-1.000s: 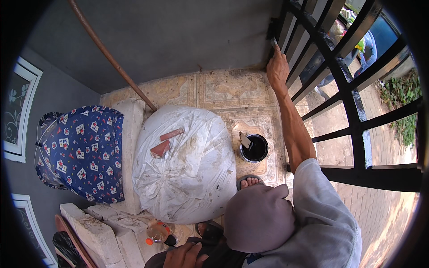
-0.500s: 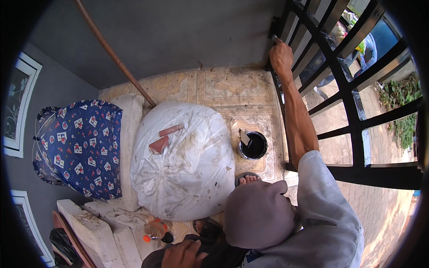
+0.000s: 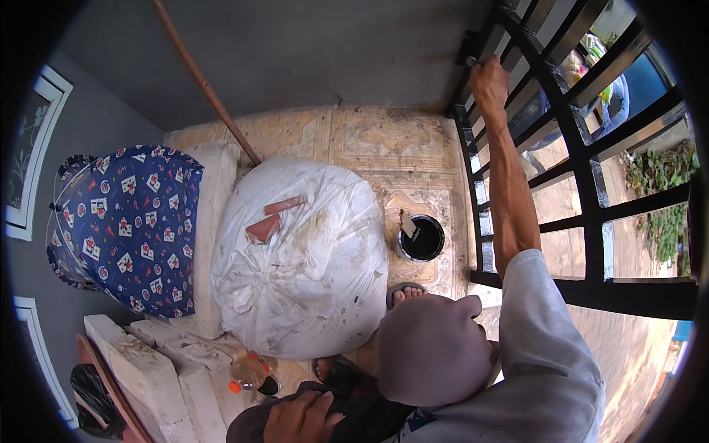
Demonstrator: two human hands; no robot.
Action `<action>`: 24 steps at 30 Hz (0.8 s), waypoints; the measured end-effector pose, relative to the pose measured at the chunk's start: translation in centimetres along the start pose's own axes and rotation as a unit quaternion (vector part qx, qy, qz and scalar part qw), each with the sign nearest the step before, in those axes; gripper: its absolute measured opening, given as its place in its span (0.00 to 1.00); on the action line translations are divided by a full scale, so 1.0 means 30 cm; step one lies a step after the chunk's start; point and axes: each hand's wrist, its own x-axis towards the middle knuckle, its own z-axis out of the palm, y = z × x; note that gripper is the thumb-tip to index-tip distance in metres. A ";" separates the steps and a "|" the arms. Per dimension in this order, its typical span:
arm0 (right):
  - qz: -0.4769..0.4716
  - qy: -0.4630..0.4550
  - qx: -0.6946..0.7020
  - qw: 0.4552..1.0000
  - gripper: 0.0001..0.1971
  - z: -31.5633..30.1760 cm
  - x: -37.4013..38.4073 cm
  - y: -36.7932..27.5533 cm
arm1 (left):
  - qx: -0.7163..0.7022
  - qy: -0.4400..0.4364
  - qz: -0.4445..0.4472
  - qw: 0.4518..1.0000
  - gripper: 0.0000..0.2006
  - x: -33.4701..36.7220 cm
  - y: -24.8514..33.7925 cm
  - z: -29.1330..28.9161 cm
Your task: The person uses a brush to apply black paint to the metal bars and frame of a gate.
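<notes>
Stretched out to the upper right, my right hand (image 3: 490, 83) is closed around a small tool, apparently a paintbrush (image 3: 471, 62); only its pale end shows past the fingers. It is held at the wall-side end of a black metal gate (image 3: 587, 170), and my fingers hide the rest. My left hand (image 3: 299, 419) lies at the bottom on dark cloth (image 3: 251, 424), over my leg, fingers loosely spread and holding nothing. A can (image 3: 421, 240) of black paint stands on the floor below my right arm, a flat pale stick (image 3: 408, 224) leaning in it.
A bulging white sack (image 3: 303, 258) with reddish broken pieces (image 3: 264, 229) fills the middle. To its left are white blocks (image 3: 214, 244) and a blue patterned cloth cover (image 3: 129, 229). A brown pole (image 3: 207, 85) leans near the grey wall. A clear bottle (image 3: 249, 371) sits lower left.
The view has shifted slightly, so the gate and can sit a little differently. My right hand stays at the gate's end, its wrist slightly turned. My left hand remains on the cloth.
</notes>
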 end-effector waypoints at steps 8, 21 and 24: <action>-0.003 0.055 0.136 0.989 0.15 0.035 -0.031 0.016 | 0.001 0.014 0.012 1.000 0.20 -0.008 -0.010 0.008; -0.012 0.058 0.111 0.992 0.17 0.025 -0.010 0.001 | -0.011 0.015 0.005 1.000 0.22 0.010 -0.016 0.000; -0.025 0.070 0.132 0.988 0.18 0.020 -0.003 -0.006 | -0.008 0.013 0.007 1.000 0.22 0.012 -0.021 0.004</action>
